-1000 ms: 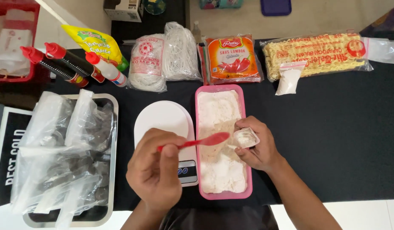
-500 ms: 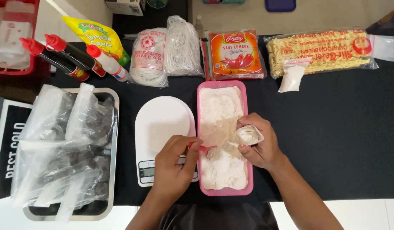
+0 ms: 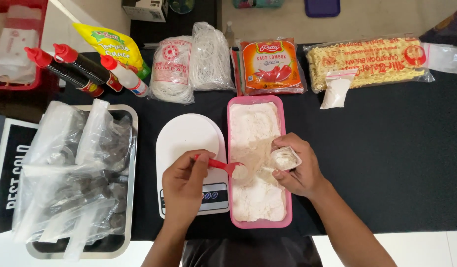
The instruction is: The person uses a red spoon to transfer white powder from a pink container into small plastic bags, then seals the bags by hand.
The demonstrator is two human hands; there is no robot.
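My left hand point(image 3: 185, 184) pinches small red plastic spoon point(image 3: 219, 165), bowl dipped in pink rectangular tray of white powder point(image 3: 258, 163); right hand point(image 3: 298, 170) grips small clear bag point(image 3: 285, 158) just beside it.

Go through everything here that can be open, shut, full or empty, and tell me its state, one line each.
Pink tub: open, nearly full of white powder.
Red spoon: in left hand, loaded with powder.
Small bag: held open by right hand, some powder inside.
Scale: platform bare.
Metal tray: piled with clear bags.
Three bottles: capped, lying down.
Powder pouch: sealed.
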